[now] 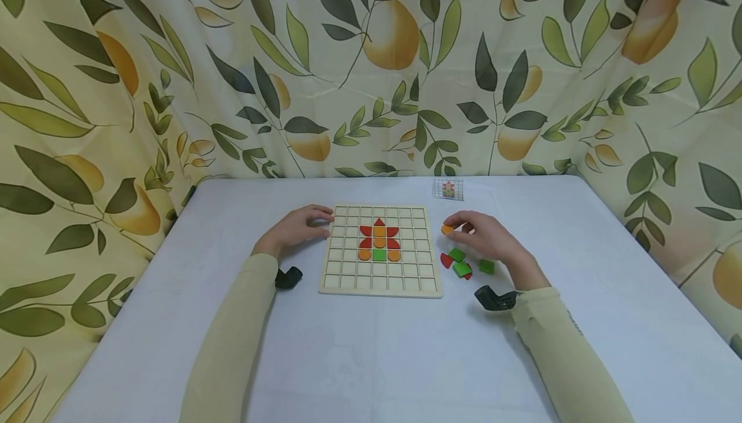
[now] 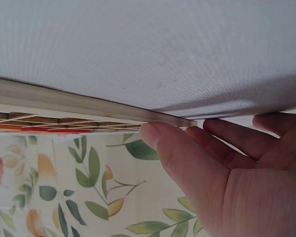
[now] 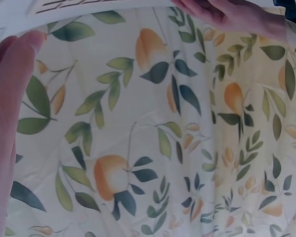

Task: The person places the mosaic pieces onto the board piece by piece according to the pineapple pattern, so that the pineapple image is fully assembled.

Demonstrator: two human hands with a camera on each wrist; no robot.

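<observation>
White tabletop: right hand (image 1: 489, 237) grip pinches a small orange piece (image 1: 447, 229), rounded, flat.

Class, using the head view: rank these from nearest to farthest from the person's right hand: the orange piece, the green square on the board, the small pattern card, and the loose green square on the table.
1. orange piece: pinched in the right hand, at its fingertips.
2. loose green square: on the table just below the hand.
3. pattern card: behind the hand, toward the curtain.
4. green square on the board: to the left, in the grid.
</observation>
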